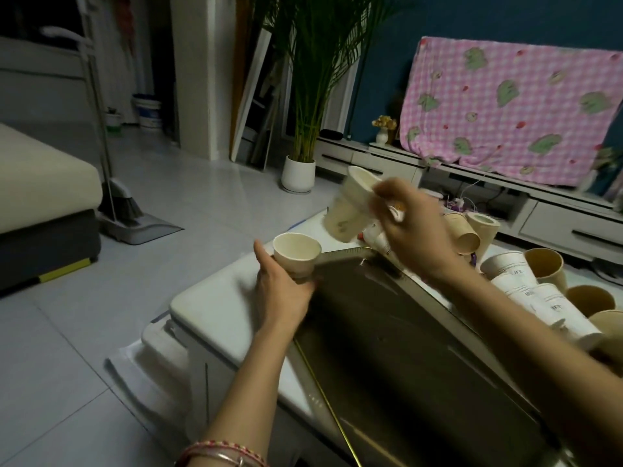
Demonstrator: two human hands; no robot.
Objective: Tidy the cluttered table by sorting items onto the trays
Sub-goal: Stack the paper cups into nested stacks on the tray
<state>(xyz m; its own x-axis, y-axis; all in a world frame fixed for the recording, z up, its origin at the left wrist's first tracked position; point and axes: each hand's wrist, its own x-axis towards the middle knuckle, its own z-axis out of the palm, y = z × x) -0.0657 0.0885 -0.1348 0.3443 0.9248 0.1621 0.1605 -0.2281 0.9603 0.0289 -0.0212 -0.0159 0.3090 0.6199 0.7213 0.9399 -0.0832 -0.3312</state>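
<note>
Bracelets (219, 455) circle the near wrist. Left hand (281, 291) grips an upright cup (296, 252), base hidden; blurred right hand (414, 230) pinches tilted cups (347, 214) over the tray (404, 348).

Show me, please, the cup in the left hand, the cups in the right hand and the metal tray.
left-hand cup (298, 263), head view, outer wall.
right-hand cups (344, 221), head view, lower cup's side.
metal tray (387, 338), head view, bare floor.
</note>
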